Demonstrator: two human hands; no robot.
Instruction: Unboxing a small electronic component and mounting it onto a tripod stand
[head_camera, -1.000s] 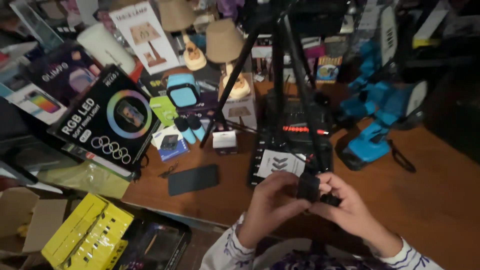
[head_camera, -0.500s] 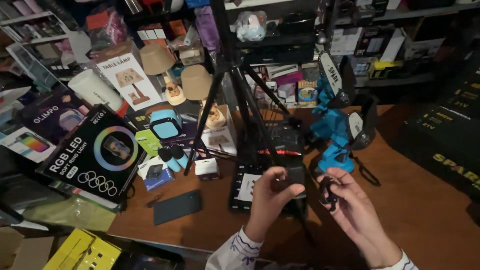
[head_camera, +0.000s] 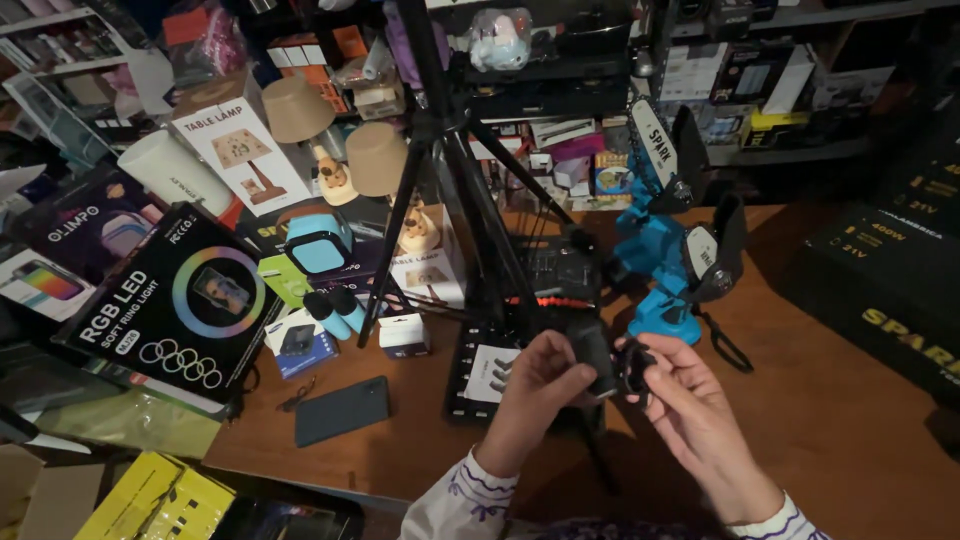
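At the near edge of the wooden table (head_camera: 830, 400), the left hand (head_camera: 540, 385) is wrapped around a black tripod's lower stem (head_camera: 598, 355). The right hand (head_camera: 690, 400) pinches a small black knob (head_camera: 636, 368) just right of it, fingers curled, with a blue chainsaw (head_camera: 665, 250) standing just beyond.

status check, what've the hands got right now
Left hand gripping a small black device. Right hand pinching its black knob. Tripod legs right behind, blue power tool close beside.

Phone (head_camera: 342, 410) lies on table (head_camera: 830, 420), left of tripod (head_camera: 470, 190).
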